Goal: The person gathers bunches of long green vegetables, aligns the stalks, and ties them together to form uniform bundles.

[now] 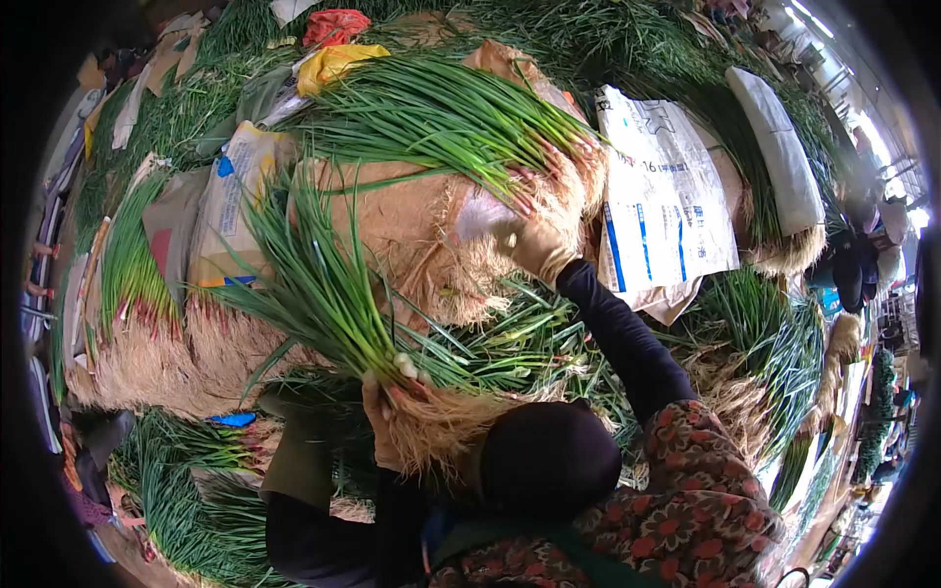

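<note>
- Green leafy heaps point(157, 127) spread across the far left and back.
- Next, rooted bundles point(142, 294) beside a yellow-edged sack point(235, 196).
- Gloved left hand point(380, 426), closed around the root end of a green-onion bunch point(343, 294), leaves fanning forward.
- Mid-view, a brown cloth point(382, 220) with more green onions point(441, 108) across it.
- Gloved right hand point(542, 248) by the pale roots, fingers partly curled; cannot tell whether gripping.
- Rightward, a white printed sack point(667, 186).

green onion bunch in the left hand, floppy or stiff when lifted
The bunch would probably droop at its long, thin leaves, which splay outward. Its straighter lower stalks are likely stiffer, and the tangled roots might snag.
</note>
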`<act>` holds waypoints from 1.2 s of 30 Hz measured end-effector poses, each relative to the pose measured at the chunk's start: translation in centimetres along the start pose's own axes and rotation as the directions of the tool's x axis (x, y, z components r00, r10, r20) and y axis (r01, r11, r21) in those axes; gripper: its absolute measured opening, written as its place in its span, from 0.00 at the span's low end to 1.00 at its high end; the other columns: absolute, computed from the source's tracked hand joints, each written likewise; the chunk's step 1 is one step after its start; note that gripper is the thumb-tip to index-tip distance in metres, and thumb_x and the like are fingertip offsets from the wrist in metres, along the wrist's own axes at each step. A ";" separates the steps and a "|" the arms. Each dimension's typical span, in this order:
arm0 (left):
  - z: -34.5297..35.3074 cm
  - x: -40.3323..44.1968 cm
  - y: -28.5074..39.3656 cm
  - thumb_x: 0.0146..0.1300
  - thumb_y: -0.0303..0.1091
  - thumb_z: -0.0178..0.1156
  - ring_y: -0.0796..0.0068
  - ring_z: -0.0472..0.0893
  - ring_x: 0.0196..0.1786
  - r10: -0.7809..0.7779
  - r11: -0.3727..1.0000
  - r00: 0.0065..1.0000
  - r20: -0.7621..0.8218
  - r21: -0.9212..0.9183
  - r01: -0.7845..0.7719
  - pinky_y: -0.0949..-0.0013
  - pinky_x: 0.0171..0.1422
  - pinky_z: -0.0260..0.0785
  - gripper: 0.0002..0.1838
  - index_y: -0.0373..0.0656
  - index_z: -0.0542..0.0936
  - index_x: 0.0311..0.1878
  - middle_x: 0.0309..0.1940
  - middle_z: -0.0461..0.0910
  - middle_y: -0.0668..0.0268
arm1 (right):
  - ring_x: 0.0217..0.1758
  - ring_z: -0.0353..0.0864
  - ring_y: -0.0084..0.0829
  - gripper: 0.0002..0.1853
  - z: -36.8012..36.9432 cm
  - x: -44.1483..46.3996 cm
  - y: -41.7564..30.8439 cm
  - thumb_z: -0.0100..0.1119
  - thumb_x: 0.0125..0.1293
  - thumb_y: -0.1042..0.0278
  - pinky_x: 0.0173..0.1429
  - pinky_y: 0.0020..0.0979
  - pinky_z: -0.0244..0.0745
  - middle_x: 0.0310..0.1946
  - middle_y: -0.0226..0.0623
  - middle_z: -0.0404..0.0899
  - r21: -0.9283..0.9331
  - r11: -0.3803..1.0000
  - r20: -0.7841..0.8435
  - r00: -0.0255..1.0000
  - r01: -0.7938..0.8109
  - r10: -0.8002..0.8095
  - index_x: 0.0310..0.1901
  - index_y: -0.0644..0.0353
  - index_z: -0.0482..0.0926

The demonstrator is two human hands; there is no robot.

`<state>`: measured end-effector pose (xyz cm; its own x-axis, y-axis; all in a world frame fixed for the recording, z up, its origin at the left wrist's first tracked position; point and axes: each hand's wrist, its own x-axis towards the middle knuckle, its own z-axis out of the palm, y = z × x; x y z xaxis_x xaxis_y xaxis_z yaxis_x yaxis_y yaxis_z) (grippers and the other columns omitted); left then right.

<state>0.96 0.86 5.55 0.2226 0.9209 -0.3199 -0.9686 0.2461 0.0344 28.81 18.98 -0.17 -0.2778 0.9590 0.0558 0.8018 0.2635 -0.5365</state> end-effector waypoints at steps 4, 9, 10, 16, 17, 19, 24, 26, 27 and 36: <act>-0.1 0.6 -0.8 0.65 0.42 0.52 0.65 0.79 0.45 -0.018 0.989 1.000 0.026 0.148 0.014 0.59 0.50 0.76 0.22 0.38 0.69 0.57 0.46 0.77 0.57 | 0.22 0.79 0.28 0.16 -2.2 5.5 0.6 0.50 0.66 0.53 0.23 0.32 0.71 0.27 0.33 0.80 -0.556 0.805 -0.254 0.965 -0.208 0.074 0.36 0.59 0.78; -2.8 2.2 -0.1 0.65 0.44 0.53 0.64 0.80 0.43 -0.072 0.934 0.986 -0.152 0.337 0.120 0.61 0.53 0.74 0.24 0.31 0.70 0.54 0.44 0.78 0.56 | 0.25 0.79 0.33 0.13 2.0 2.4 -5.4 0.50 0.63 0.56 0.29 0.38 0.72 0.24 0.37 0.80 -0.223 0.948 0.141 0.970 0.226 -0.198 0.35 0.54 0.81; -3.2 2.7 -0.6 0.65 0.43 0.53 0.64 0.80 0.42 -0.005 0.921 0.980 -0.198 0.381 0.082 0.63 0.53 0.73 0.24 0.30 0.71 0.53 0.42 0.79 0.54 | 0.25 0.79 0.36 0.13 4.7 0.2 -6.0 0.52 0.61 0.56 0.30 0.39 0.73 0.24 0.39 0.79 -0.041 0.949 0.145 0.941 0.313 -0.304 0.34 0.55 0.81; -1.6 2.2 -1.2 0.64 0.47 0.51 0.64 0.79 0.40 -0.040 0.909 0.991 -0.127 0.408 0.089 0.64 0.47 0.74 0.25 0.30 0.74 0.49 0.38 0.80 0.54 | 0.28 0.79 0.37 0.11 1.0 3.6 -3.4 0.52 0.62 0.60 0.31 0.37 0.75 0.25 0.42 0.78 -0.142 0.988 -0.123 0.989 0.063 -0.081 0.39 0.57 0.79; -1.6 2.2 -0.9 0.65 0.48 0.50 0.64 0.79 0.39 -0.076 0.921 0.992 -0.096 0.375 0.107 0.64 0.47 0.74 0.26 0.30 0.74 0.49 0.38 0.79 0.53 | 0.30 0.80 0.37 0.10 -0.2 5.9 -0.8 0.52 0.63 0.61 0.32 0.37 0.75 0.28 0.44 0.79 -0.045 0.989 -0.372 0.916 0.143 -0.150 0.38 0.56 0.78; -0.7 2.2 -1.2 0.65 0.49 0.50 0.64 0.79 0.38 -0.083 0.918 0.996 -0.037 0.387 0.090 0.64 0.47 0.73 0.26 0.30 0.75 0.46 0.37 0.79 0.55 | 0.34 0.81 0.40 0.14 -1.7 8.3 1.5 0.52 0.62 0.56 0.35 0.39 0.75 0.31 0.45 0.80 -0.366 0.918 -0.323 0.946 -0.149 0.025 0.38 0.58 0.79; 1.2 1.8 -1.7 0.64 0.46 0.52 0.67 0.78 0.34 0.003 0.918 0.986 -0.168 0.392 0.064 0.67 0.46 0.71 0.22 0.32 0.76 0.42 0.29 0.78 0.60 | 0.30 0.82 0.39 0.17 1.3 7.1 -1.7 0.51 0.61 0.56 0.34 0.40 0.75 0.29 0.45 0.81 -0.234 0.972 -0.017 1.000 -0.028 0.024 0.41 0.60 0.79; -7.8 3.5 -0.3 0.64 0.46 0.53 0.68 0.78 0.35 -0.037 0.914 0.985 -0.168 0.394 0.102 0.68 0.47 0.71 0.20 0.34 0.77 0.41 0.28 0.79 0.60 | 0.37 0.81 0.42 0.18 4.7 3.0 -4.9 0.53 0.60 0.56 0.43 0.37 0.75 0.36 0.45 0.81 0.030 0.950 0.043 0.949 0.310 -0.311 0.47 0.56 0.79; -11.5 4.0 0.2 0.64 0.45 0.53 0.68 0.78 0.35 -0.064 0.909 0.984 -0.165 0.397 0.126 0.68 0.48 0.70 0.19 0.34 0.77 0.40 0.28 0.79 0.61 | 0.42 0.79 0.44 0.20 4.5 0.7 -7.5 0.55 0.59 0.56 0.47 0.38 0.74 0.40 0.44 0.81 0.206 0.955 0.245 0.933 0.214 -0.262 0.51 0.53 0.77; -5.7 3.4 -0.9 0.62 0.44 0.52 0.67 0.78 0.40 -0.112 0.866 0.967 -0.229 0.455 0.208 0.65 0.51 0.70 0.18 0.37 0.75 0.43 0.35 0.79 0.61 | 0.43 0.80 0.43 0.22 8.0 -1.0 -12.1 0.53 0.61 0.52 0.47 0.40 0.74 0.37 0.47 0.80 -0.023 0.978 0.358 0.915 0.209 -0.187 0.49 0.59 0.77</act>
<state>1.92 2.08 -0.99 0.2982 0.7937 -0.5302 -0.7425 0.5419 0.3937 15.16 14.01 -0.42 -0.5937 0.7906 -0.1496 0.7379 0.4608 -0.4931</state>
